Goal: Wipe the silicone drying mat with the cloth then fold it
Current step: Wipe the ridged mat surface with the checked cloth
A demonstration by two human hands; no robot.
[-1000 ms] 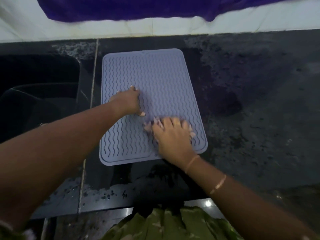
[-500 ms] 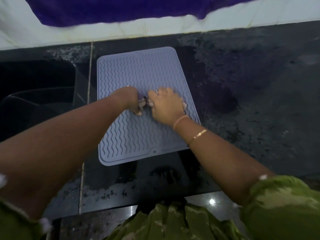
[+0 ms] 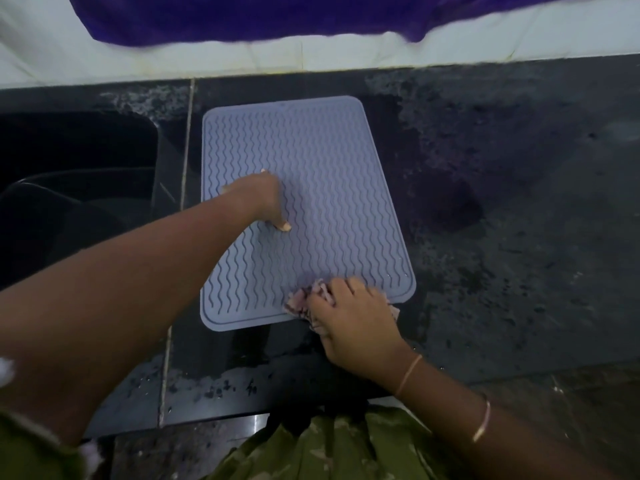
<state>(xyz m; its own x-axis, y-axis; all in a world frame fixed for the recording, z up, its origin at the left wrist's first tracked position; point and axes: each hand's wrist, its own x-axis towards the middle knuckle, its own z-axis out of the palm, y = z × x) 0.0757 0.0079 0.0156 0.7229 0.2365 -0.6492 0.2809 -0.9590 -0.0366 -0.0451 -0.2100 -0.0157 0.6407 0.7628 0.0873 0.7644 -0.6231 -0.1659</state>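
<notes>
**Item 1. Sink** (image 3: 79, 188): dark basin set into the worktop, far left. Contents too dim to make out.

**Item 2. Left hand** (image 3: 258, 199): resting on the left-centre of the mat. Fingers spread and pressing down, grasping nothing. Appears to act as an anchor.

**Item 3. Silicone drying mat** (image 3: 329, 150): grey-blue with wavy ribs. Lies flat and unfolded on the worktop, just right of the sink.

**Item 4. Cloth** (image 3: 303, 301): pale, patterned, bunched. Sits at the mat's near edge toward the right corner, partly over the rim.

**Item 5. Right hand** (image 3: 356, 317): on top of the cloth, fingers clenched over the bunch and grasping it. Thin bangles (image 3: 483, 422) on the wrist.

**Item 6. Worktop** (image 3: 519, 237): dark stone, with wet patches and droplets around the mat.

**Risk note (judgement):** the wiping stage is in hand and the fold has not begun.
- A stroke running off the near edge could pick up worktop water and carry it back onto the ribs.
- The same stroke could catch and curl the rim.
- If the left hand eases, the mat may skid on the wet stone toward the sink.
- The patch under the left hand could go unwiped.
</notes>
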